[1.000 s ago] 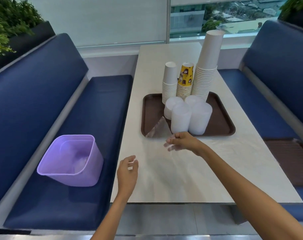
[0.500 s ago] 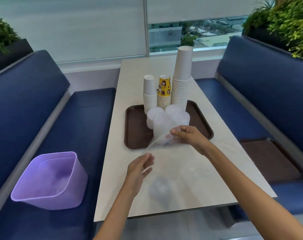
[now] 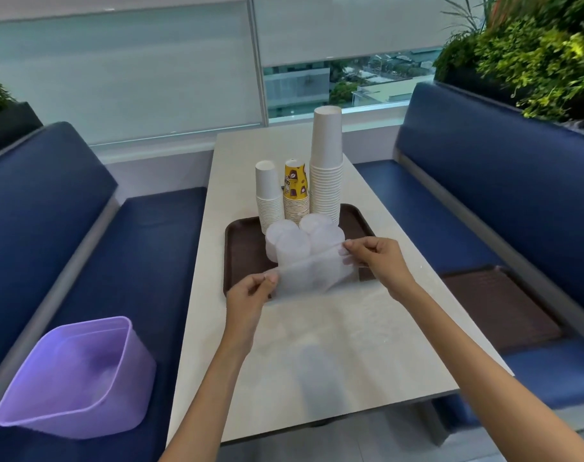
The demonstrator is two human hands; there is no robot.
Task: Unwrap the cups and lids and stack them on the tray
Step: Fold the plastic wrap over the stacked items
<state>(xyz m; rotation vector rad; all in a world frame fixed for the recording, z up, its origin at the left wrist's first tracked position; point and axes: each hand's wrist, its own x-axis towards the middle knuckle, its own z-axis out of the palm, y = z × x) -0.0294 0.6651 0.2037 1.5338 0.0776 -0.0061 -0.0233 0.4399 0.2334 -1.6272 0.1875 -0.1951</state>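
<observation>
Navy padding covers the left bench (image 3: 134, 261), where the purple bin (image 3: 74, 378) sits tilted at the near end, well apart from everything on the pale table (image 3: 317, 345). The brown tray (image 3: 232, 258) lies mid-table and carries all the goods. Three stacks of paper cups stand along its far side: the tall white stack (image 3: 326, 168) on the right, the yellow printed stack (image 3: 295, 191) in the middle and the short white stack (image 3: 269, 195) on the left. Just near of them are the translucent lid stacks (image 3: 292, 241), packed close together.

The change is in the clear wrapper (image 3: 312, 273). A second ago it lay slack at the tray's near-left corner, with the right hand reaching toward it and the left hand idle and empty over the near table. Half a second ago the right hand had lifted it. Now it is off the tray and pulled into a sheet between both hands, in front of the lids.

The left hand (image 3: 250, 291) pinches its lower left end between thumb and fingertips over the tray's near edge. The right hand (image 3: 375, 258), higher and further right, pinches the other end with its fingers curled.

No wrapped bundle is visible, so the unwrapping looks finished or nearly so. This film reads as leftover waste, and the bin on the left seems its likely place.
</observation>
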